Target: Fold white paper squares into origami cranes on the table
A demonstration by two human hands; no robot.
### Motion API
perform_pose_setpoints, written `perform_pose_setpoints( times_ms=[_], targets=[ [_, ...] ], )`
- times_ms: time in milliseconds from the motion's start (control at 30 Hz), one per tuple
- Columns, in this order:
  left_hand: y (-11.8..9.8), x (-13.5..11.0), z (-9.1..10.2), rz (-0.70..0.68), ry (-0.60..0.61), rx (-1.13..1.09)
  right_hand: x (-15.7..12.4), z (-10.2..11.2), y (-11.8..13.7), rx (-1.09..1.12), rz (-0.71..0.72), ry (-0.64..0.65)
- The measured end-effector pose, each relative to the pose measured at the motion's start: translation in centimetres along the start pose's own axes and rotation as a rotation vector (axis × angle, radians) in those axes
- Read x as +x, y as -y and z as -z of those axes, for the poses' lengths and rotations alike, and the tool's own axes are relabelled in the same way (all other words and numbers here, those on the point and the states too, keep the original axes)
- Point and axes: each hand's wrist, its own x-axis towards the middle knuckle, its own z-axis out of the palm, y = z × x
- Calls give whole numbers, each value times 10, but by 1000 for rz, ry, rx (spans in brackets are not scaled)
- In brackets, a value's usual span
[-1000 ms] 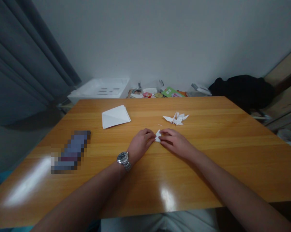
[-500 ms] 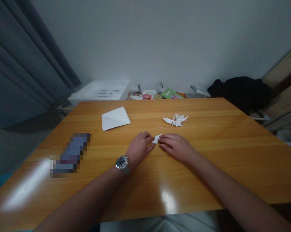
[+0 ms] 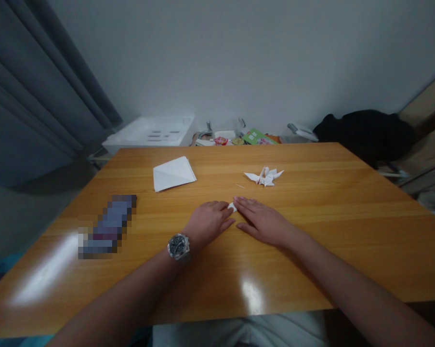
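A small folded piece of white paper [image 3: 232, 207] lies on the wooden table, mostly covered by my fingers. My left hand [image 3: 209, 220], with a metal watch on its wrist, pins the paper's left side with bent fingers. From the right, my right hand [image 3: 261, 219] lies flat with fingers stretched out, their tips pressing on the paper and the thumb apart on the table. Beyond it rests a folded paper crane [image 3: 265, 177] with its wings spread. A thin white sliver [image 3: 240, 186] lies nearer, left of the crane.
A stack of white paper sheets [image 3: 174, 173] sits at the back left of the table [image 3: 210, 289]. To the left lies a pixelated, phone-like object [image 3: 109, 226]. Behind the far edge are a white plastic tray [image 3: 152, 131], a green packet [image 3: 257, 137] and a black cloth heap [image 3: 365, 135].
My right hand has flattened and slid slightly left over the paper, covering more of it. My left fingers have shifted a little, with the thumb farther from the paper.
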Motion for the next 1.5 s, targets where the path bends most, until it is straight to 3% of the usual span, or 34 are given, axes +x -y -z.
perform_pose_setpoints(
  times_ms=[200,667,1100,1333,1500],
  targets=[
    [-1,-6,11,-99,39,72,-1,-3,-2,13,-2,-2],
    [-6,-8,13,-24,60,70,2,-3,6,4,-41,6],
    [-6,-9,12,15,11,10,0,-11,-1,76,-34,-35],
    [-7,-9,8,16,-3,-22,1,-8,2,48,-48,3],
    [-6,-6,5,17,-22,-38,2,-7,-6,84,-22,-65]
  ],
)
